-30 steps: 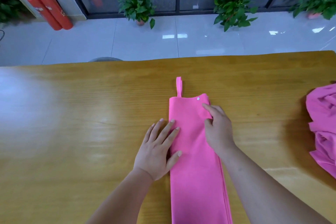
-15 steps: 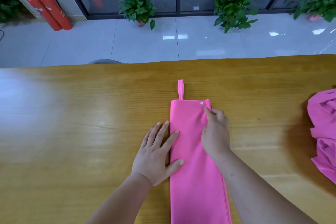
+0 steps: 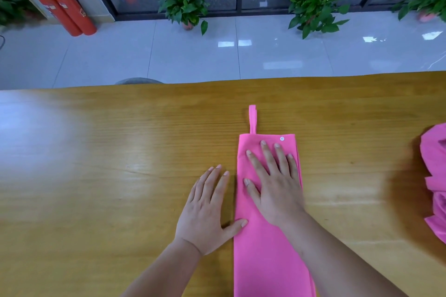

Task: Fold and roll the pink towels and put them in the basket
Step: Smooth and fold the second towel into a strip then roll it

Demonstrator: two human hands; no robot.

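Observation:
A pink towel [image 3: 263, 253], folded into a long narrow strip, lies on the wooden table [image 3: 108, 176] and runs from the near edge toward the far side. Its hanging loop [image 3: 252, 118] points away from me and a small white snap sits at its far right corner. My right hand [image 3: 274, 185] lies flat on the strip's far end with fingers spread. My left hand [image 3: 208, 210] rests flat on the table just left of the strip, its thumb tip touching the towel's edge. No basket is in view.
A heap of crumpled pink towels [image 3: 434, 183] lies at the table's right edge. Beyond the table are a tiled floor, potted plants [image 3: 183, 5] and red fire extinguishers [image 3: 62, 7]. A grey chair back [image 3: 138, 81] shows just past the far edge.
My right hand moved from the towel's right edge onto its top and spread flat. My left hand slid left off the towel onto the table.

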